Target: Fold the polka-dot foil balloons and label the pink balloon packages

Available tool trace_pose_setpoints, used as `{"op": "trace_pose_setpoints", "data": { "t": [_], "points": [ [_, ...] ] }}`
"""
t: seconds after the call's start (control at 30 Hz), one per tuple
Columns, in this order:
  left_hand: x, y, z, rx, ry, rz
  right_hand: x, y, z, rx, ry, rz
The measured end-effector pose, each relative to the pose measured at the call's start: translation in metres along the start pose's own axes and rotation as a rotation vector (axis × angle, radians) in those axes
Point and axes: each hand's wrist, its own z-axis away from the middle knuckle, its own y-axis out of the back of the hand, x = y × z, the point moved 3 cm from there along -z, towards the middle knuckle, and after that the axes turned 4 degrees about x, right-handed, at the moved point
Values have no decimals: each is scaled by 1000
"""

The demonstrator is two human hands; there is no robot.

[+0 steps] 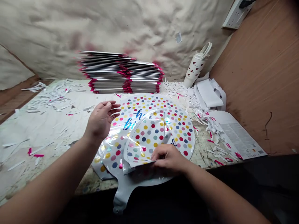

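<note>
Head view, contents of one desk. Item: flat foil balloon, round, white with multicoloured dots and blue script lettering (only partly legible), lying at the middle of the front edge, its neck hanging over that edge. More dotted foil shows beneath at the lower left. On top: one folded foil panel, its free edge toward the front; whether it belongs to the same balloon cannot be told.

Hands: right hand, thumb and fingers pinching the front edge of the folded foil panel. Left hand, fingers loosely spread, grasping nothing, over the left rim of the foil; contact uncertain.

Handling, as judged: very light, limp, slippery on its glossy face, apt to crease or slide layer on layer. Best hold: a flat pinch at the fold or outer rim, with a spread palm steadying the rest; the neck looks the easier part to wrinkle.

Surroundings: two adjoining stacks of pink-edged packets along the back edge; a heart-patterned tumbler toward the back right corner; white paper strips beside it; a printed card sheet at the front right corner.
</note>
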Motion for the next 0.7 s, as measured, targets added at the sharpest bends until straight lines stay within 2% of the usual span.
{"op": "trace_pose_setpoints", "data": {
  "t": [0.07, 0.1, 0.17, 0.2, 0.23, 0.3, 0.33, 0.37, 0.4, 0.47, 0.53, 0.63, 0.7],
  "points": [
    [19, 2, 9, 1, -136, -53, 3, -4, -6, 43, -80, -231],
    [28, 1, 16, 17, -218, -100, 5, -2, -8, 135, -102, -308],
    [41, -7, 33, 28, -421, -249, 7, 10, -11, 433, -97, -394],
    [43, -17, 42, -34, -519, -351, 8, 18, -12, 602, -74, -423],
    [39, -29, 50, -159, -600, -465, 10, 27, -13, 756, -48, -454],
    [17, -60, 62, -539, -672, -691, 14, 49, -16, 981, -1, -513],
    [0, -74, 65, -736, -660, -802, 18, 61, -18, 1065, 15, -528],
    [-18, -86, 63, -873, -634, -908, 23, 74, -20, 1136, 21, -529],
    [-36, -94, 59, -959, -601, -1004, 29, 88, -20, 1192, 7, -518],
    [-64, -104, 40, -1013, -537, -1137, 46, 112, -19, 1249, -85, -484],
    [-81, -107, 17, -980, -468, -1223, 65, 130, -14, 1231, -220, -478],
    [-87, -106, -4, -942, -336, -1368, 87, 142, -8, 1133, -371, -517],
    [-82, -110, 1, -945, -314, -1426, 94, 143, -6, 1071, -444, -547]
  ]
}}
